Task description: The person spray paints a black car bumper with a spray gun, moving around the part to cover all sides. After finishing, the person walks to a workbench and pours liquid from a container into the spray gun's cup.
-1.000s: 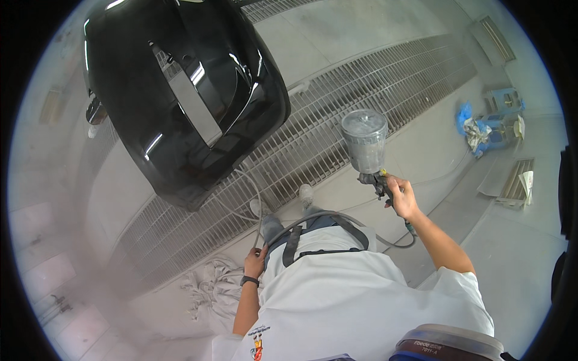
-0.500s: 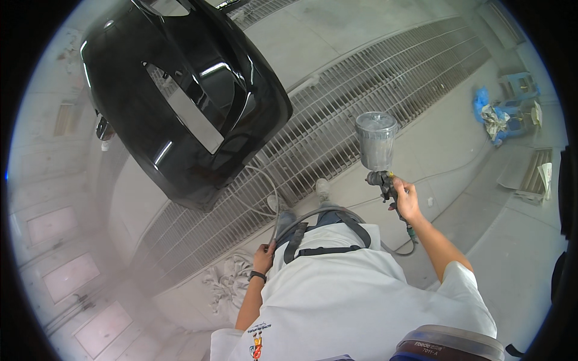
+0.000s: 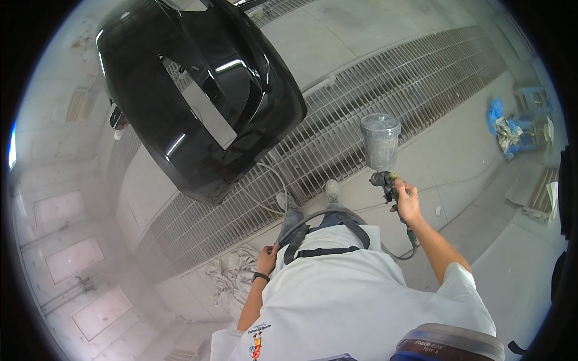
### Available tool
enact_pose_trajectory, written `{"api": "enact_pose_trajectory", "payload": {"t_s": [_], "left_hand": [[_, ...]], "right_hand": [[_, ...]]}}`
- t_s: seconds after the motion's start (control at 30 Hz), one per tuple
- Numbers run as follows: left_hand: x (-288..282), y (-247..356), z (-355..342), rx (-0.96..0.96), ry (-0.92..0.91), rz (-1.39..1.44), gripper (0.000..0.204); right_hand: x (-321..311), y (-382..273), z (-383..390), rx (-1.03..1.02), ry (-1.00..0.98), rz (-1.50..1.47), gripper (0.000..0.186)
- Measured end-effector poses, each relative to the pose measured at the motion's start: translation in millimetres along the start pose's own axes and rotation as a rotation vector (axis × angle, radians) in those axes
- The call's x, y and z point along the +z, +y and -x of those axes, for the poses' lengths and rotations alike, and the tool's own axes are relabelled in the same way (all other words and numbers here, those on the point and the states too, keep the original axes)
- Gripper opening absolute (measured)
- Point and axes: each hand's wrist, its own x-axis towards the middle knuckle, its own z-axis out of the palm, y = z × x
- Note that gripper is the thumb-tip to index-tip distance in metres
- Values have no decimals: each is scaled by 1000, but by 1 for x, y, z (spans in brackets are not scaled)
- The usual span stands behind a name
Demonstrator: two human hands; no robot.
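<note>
My right hand [image 3: 408,203] is wrapped round the grip of a spray gun [image 3: 383,180], held out to the right of my body. On top of the gun sits a translucent, greyish paint cup [image 3: 382,143]. A grey hose [image 3: 319,215] runs from below the gun across my waist to the left. By my left hip, my left hand [image 3: 268,259] is closed round that hose, with its fingers partly hidden. Ahead to the left is a glossy black car bumper [image 3: 150,114] with a long slot-shaped opening; both hands are apart from it.
Under the bumper and along the floor runs a metal grating [image 3: 415,84]. Crumpled pale cloth [image 3: 235,277] lies at the left of my body. At the far right stands a blue stool-like frame [image 3: 533,99] with crumpled blue and silvery wrapping [image 3: 506,129] by it.
The view has shifted slightly, so the bumper and the floor sit a little farther right. Both hands keep their hold, and the spray gun stays about where it was beside my body.
</note>
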Motion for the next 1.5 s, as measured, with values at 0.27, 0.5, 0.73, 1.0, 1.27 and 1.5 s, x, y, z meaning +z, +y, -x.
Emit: {"api": "enact_pose_trajectory", "payload": {"t_s": [0.27,0.5,0.73,1.0,1.27,1.5], "left_hand": [[-20,5,-8,8,52,25,67],[-68,-20,-37,163,24,-99,61],[-140,-127,-95,252,-79,-136,54],[-165,-178,-123,273,-157,23,55],[-180,-190,-133,263,-198,40,56],[-191,-191,-138,325,-217,59,58]], "right_hand": [[4,-14,10,-67,9,-45,64],[39,-95,38,-251,93,-34,63],[150,-222,91,-485,-267,-230,60],[232,-314,64,-424,161,1,57],[261,-339,89,-508,376,98,63],[267,-348,118,-532,-25,-105,54]]}}
